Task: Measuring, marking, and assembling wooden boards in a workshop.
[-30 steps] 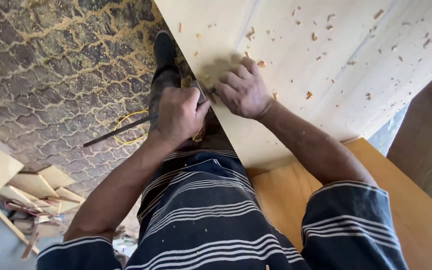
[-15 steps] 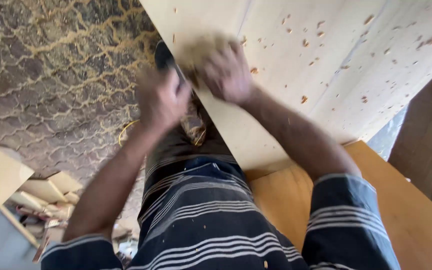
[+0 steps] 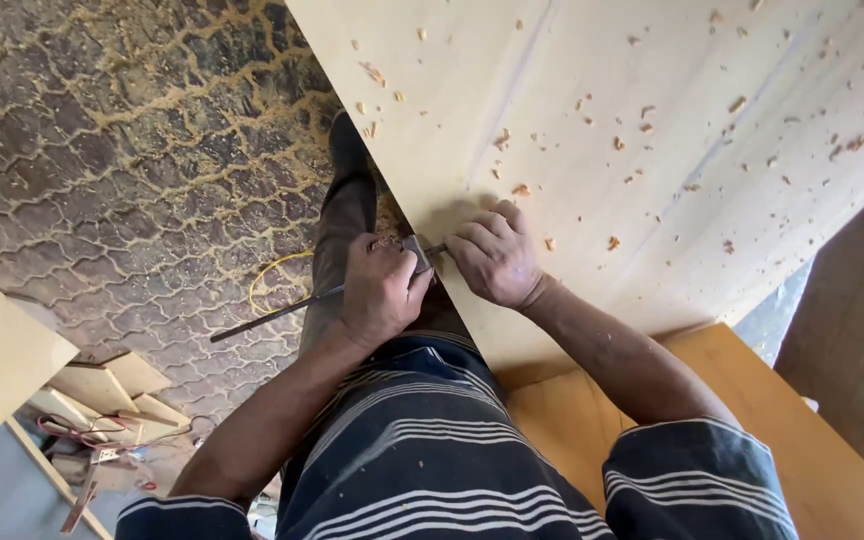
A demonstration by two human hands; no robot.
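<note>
From the head view, looking straight down, a broad pale plywood board (image 3: 652,120) lies smooth and flat, dotted with small curled wood chips (image 3: 614,143). At its near edge the left hand (image 3: 380,292) is wrapped tight around a small grey metal tool (image 3: 418,252), fist fully closed on it. The right hand (image 3: 497,257) rests on the board's face just beside, fingers curled and pinching the thin front end of the same tool. Left of the edge there is open floor of dark interlocking pavers (image 3: 102,150), gritty with sawdust, where a thin dark rod (image 3: 272,315) and a yellow cord (image 3: 274,275) lie. An orange-brown panel (image 3: 572,430) sits below the board.
</note>
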